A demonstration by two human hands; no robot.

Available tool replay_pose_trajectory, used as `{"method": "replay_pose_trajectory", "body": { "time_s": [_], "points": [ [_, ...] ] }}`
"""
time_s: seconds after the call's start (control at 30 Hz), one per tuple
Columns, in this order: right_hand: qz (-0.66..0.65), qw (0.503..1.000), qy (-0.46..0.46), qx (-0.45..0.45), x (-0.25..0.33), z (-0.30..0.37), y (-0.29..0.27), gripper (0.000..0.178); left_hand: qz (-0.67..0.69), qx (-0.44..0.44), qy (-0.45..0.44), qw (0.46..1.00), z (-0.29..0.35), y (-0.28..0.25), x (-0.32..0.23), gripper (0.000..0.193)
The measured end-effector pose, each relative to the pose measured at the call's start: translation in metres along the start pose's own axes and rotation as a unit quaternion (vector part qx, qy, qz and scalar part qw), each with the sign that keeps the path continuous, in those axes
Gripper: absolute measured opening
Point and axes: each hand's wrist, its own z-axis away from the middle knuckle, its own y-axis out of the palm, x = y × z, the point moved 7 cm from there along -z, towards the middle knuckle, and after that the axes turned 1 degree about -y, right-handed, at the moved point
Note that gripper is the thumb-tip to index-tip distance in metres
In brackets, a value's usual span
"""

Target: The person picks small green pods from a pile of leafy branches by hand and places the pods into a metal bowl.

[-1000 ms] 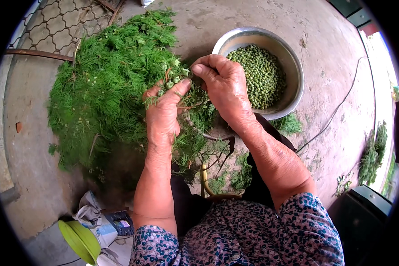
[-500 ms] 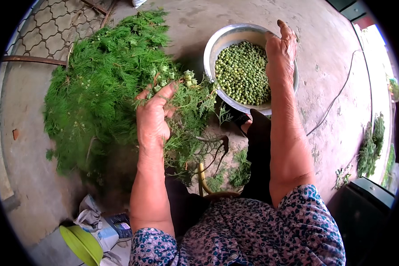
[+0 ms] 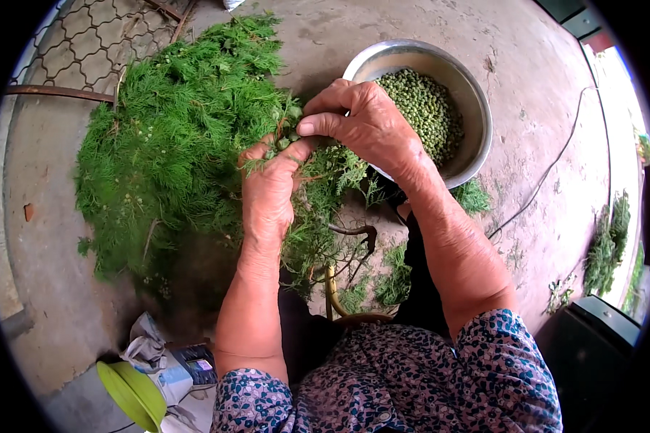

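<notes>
My left hand (image 3: 267,191) is closed around a leafy evergreen sprig (image 3: 347,167) that bears small green seed cones (image 3: 293,114). My right hand (image 3: 377,128) reaches across to it, thumb and forefinger pinched at the cones just above the left thumb; the fingertips partly hide what they grip. Beyond the right wrist stands a round metal basin (image 3: 485,115), holding a heap of loose green cones (image 3: 432,112). A large pile of cut green branches (image 3: 166,137) lies to the left of my hands.
A bent dark stick (image 3: 368,234) and a yellow curved bar (image 3: 331,289) are between my knees. Lime-green bowl (image 3: 131,393) and bags (image 3: 170,368) sit at lower left. A thin cable (image 3: 549,177) crosses the concrete at right, near more greenery (image 3: 608,242) and a dark box (image 3: 592,339).
My right hand has come from over the basin's right side, leftward and nearer, to the cones in my left hand. The left hand has shifted slightly right, still holding the sprig.
</notes>
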Motion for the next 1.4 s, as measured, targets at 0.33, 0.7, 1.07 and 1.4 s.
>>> {"method": "replay_pose_trajectory", "body": {
  "time_s": [0.33, 0.7, 1.07, 1.4],
  "points": [
    [-0.313, 0.934, 0.155, -0.076, -0.033, 0.003, -0.010, 0.020, 0.066, -0.062, 0.006, 0.996, 0.008, -0.002, -0.008, 0.034],
    [-0.149, 0.989, 0.023, 0.011, -0.002, 0.004, -0.007, 0.022, 0.126, -0.009, 0.030, 0.992, 0.003, -0.003, -0.010, 0.030],
    [-0.087, 0.996, 0.015, -0.030, -0.002, 0.004, -0.004, 0.015, 0.121, -0.001, 0.022, 0.992, 0.008, 0.003, -0.013, 0.028],
    [-0.167, 0.980, 0.038, -0.100, -0.013, 0.007, 0.004, 0.017, 0.108, -0.004, 0.041, 0.993, 0.003, -0.001, -0.011, 0.029]
  ]
}}
